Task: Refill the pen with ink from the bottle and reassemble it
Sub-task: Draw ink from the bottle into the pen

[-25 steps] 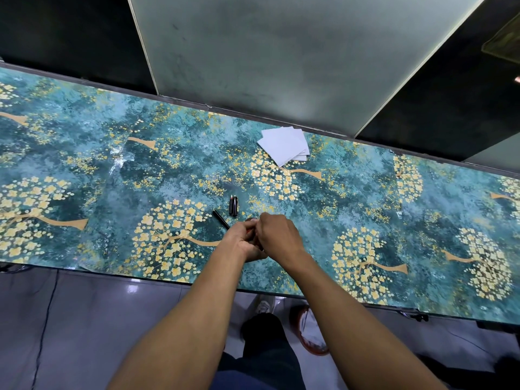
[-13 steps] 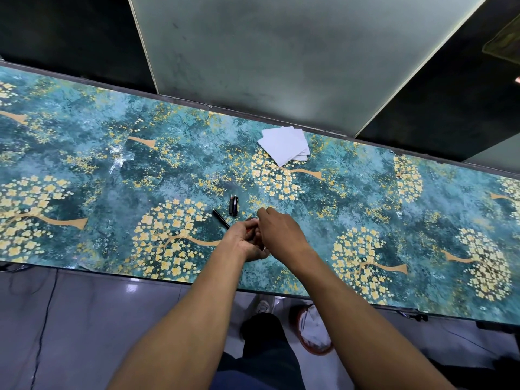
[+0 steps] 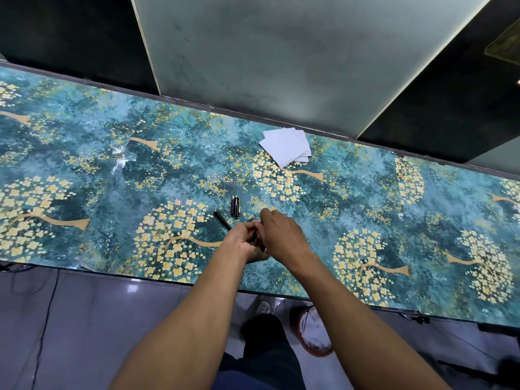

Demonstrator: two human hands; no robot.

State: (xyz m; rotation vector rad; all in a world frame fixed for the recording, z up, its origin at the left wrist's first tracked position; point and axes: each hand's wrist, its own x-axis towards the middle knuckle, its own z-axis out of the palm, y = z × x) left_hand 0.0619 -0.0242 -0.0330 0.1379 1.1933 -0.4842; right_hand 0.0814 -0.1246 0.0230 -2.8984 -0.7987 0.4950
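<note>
My left hand and my right hand meet over the table's near middle. The left hand is wrapped around a small dark object, apparently the ink bottle, which is almost wholly hidden. The right hand's fingertips pinch its top from above. A thin black pen part lies on the table just left of the hands. A short black pen piece with silver tips lies a little beyond them.
A loose stack of white paper sheets lies near the table's far edge. The table has a teal cover with yellow flower trees. A grey panel rises behind it. A round bin stands on the floor below.
My right hand has turned slightly over the left, its fingers shifting on the hidden object's top. The left hand and the pen parts on the table stay put.
</note>
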